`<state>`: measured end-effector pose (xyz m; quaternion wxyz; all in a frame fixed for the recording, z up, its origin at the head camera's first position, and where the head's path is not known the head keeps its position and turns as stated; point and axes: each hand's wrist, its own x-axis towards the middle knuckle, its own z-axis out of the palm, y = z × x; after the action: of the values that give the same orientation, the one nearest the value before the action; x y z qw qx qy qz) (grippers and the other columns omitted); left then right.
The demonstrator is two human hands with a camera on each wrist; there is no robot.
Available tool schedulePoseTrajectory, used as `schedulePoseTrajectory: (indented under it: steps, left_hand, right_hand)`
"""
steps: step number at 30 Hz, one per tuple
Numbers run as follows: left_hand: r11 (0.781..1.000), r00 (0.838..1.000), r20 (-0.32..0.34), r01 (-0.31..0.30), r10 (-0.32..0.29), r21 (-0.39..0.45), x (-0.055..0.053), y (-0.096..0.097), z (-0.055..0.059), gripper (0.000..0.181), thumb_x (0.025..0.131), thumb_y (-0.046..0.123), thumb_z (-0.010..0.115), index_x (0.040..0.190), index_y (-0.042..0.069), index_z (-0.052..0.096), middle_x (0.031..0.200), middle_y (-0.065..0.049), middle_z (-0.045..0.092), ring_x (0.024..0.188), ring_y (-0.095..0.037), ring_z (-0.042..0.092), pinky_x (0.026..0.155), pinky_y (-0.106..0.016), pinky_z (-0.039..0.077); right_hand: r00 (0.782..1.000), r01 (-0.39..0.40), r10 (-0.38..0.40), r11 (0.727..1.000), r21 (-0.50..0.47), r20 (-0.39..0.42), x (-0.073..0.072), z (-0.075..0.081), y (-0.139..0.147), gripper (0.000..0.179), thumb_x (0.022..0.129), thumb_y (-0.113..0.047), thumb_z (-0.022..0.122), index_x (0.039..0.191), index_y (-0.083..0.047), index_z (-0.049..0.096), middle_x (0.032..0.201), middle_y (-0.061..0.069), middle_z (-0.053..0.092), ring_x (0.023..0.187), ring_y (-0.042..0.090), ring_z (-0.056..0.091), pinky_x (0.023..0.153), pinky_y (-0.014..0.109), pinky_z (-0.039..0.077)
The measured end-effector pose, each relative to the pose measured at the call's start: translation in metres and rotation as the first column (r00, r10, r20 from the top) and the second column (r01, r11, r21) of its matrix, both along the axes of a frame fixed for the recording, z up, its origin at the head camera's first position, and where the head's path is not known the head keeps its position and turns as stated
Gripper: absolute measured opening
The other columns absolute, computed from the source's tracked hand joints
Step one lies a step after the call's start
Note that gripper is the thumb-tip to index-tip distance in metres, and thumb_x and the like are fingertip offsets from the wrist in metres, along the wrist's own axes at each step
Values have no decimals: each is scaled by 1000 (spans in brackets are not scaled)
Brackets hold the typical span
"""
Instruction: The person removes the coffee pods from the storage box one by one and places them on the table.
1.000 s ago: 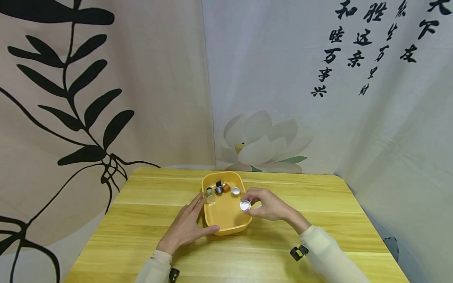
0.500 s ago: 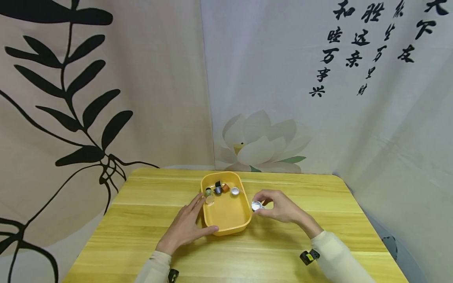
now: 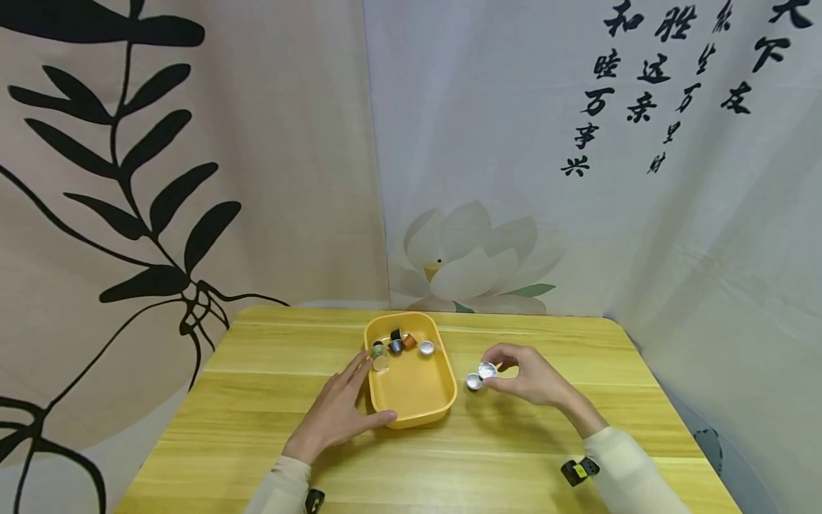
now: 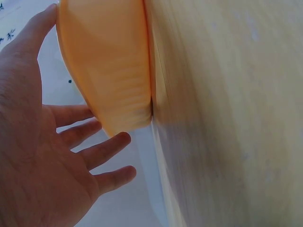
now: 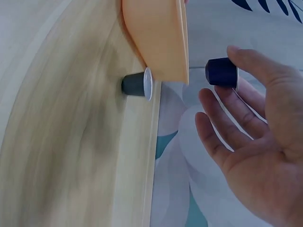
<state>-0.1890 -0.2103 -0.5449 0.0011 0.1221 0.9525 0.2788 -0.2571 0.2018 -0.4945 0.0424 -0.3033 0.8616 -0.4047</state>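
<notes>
My right hand (image 3: 529, 378) pinches a dark blue coffee capsule (image 5: 221, 73) between thumb and fingers, above the table to the right of the yellow tray (image 3: 420, 420). Its silvery top faces the head camera. Just left of it a second, dark grey-green capsule (image 5: 134, 85) stands on the table beside the tray, pale rim up. My left hand (image 3: 337, 414) rests at the tray's left side with fingers extended. In the left wrist view its thumb and fingertips touch the tray rim. Inside the tray lie several capsules, among them a brown one (image 3: 409, 341) and a silver-topped one (image 3: 427, 348).
The wooden table (image 3: 552, 343) reaches back to a printed curtain (image 3: 308, 178) with black leaves, a lotus and characters. Capsules in the tray gather toward its far and left part, a green one (image 3: 379, 348) nearest my left fingers.
My right hand has moved out of the tray to the right, carrying the capsule. The capsule standing on the table, mostly hidden before, now shows. My left hand and the tray stay put.
</notes>
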Motion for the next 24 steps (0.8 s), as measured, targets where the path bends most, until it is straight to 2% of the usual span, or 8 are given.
schedulePoseTrajectory:
  steps: [6, 11, 19, 24]
  left_hand:
    - [1000, 1000, 3, -3, 3, -2, 0, 0, 0, 131, 87, 88, 76, 180, 10, 28, 192, -10, 19, 167, -54, 38, 135, -75, 34]
    - [1000, 1000, 8, -7, 7, -5, 0, 0, 0, 132, 86, 89, 76, 180, 10, 28, 192, -11, 19, 167, -54, 37, 136, -76, 33]
    - [1000, 1000, 5, -5, 5, -9, -1, 0, 0, 132, 86, 90, 75, 180, 10, 29, 192, -11, 19, 167, -53, 37, 137, -74, 31]
    - [1000, 1000, 10, -13, 14, -6, 0, 0, -1, 132, 85, 90, 76, 180, 10, 29, 192, -10, 19, 167, -54, 38, 136, -75, 33]
  right_hand:
    - [998, 58, -58, 998, 17, 17, -1, -5, 14, 26, 99, -25, 91, 122, -18, 79, 116, -2, 81, 108, 21, 76, 97, 41, 67]
    - [997, 71, -71, 997, 19, 31, -5, -11, 22, 27, 100, -25, 90, 122, -16, 79, 115, -1, 82, 109, 22, 77, 98, 45, 68]
    - [995, 92, -94, 995, 41, 43, -11, -21, 29, 29, 101, -23, 88, 125, -12, 79, 114, 0, 84, 109, 21, 78, 96, 35, 67]
    - [996, 83, -85, 995, 63, 22, -12, -26, 30, 29, 102, -22, 87, 127, -9, 80, 116, 2, 84, 108, 20, 78, 97, 42, 68]
